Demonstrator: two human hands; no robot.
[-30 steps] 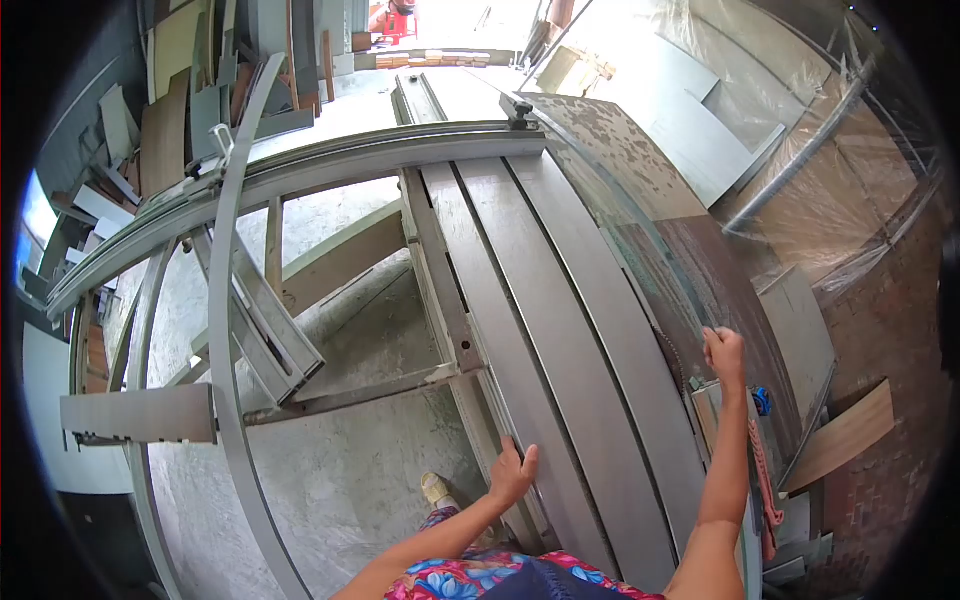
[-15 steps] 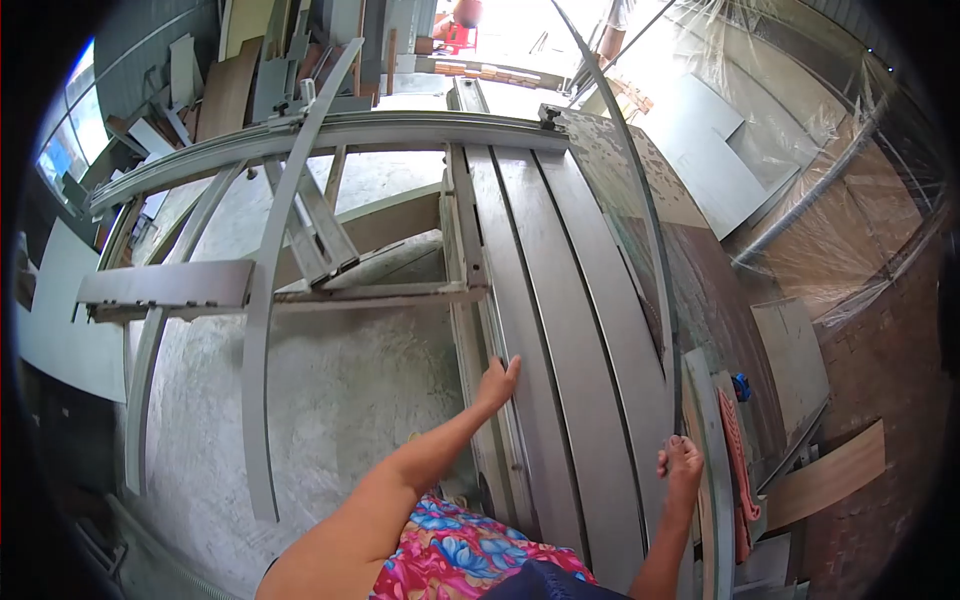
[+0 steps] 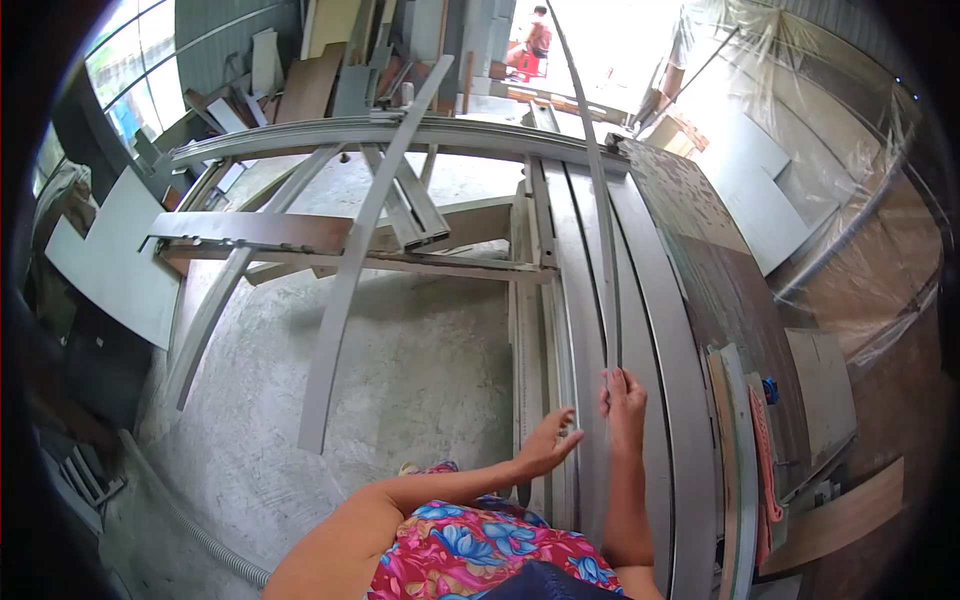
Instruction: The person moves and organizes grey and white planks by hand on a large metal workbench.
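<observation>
My right hand (image 3: 625,398) is closed around the near end of a long, thin grey strip (image 3: 602,215). The strip runs up and away over the grooved metal saw table (image 3: 640,290). Close by on its left, my left hand (image 3: 550,443) hovers at the table's left edge, thumb and fingers apart, with nothing seen between them. Another long flat grey strip (image 3: 345,300) lies slanted across the side frame to the left, its near end sticking out over the floor.
A metal rail (image 3: 460,138) crosses the far end. Boards (image 3: 735,450) with an orange cloth (image 3: 768,485) stand at the right, beside a blue item (image 3: 770,391). A ribbed hose (image 3: 190,525) lies on the floor. One person (image 3: 538,40) sits far off in the doorway.
My right hand has brought the strip's near end leftward, over the table and close to my left hand. The view has shifted, and the seated person shows more fully.
</observation>
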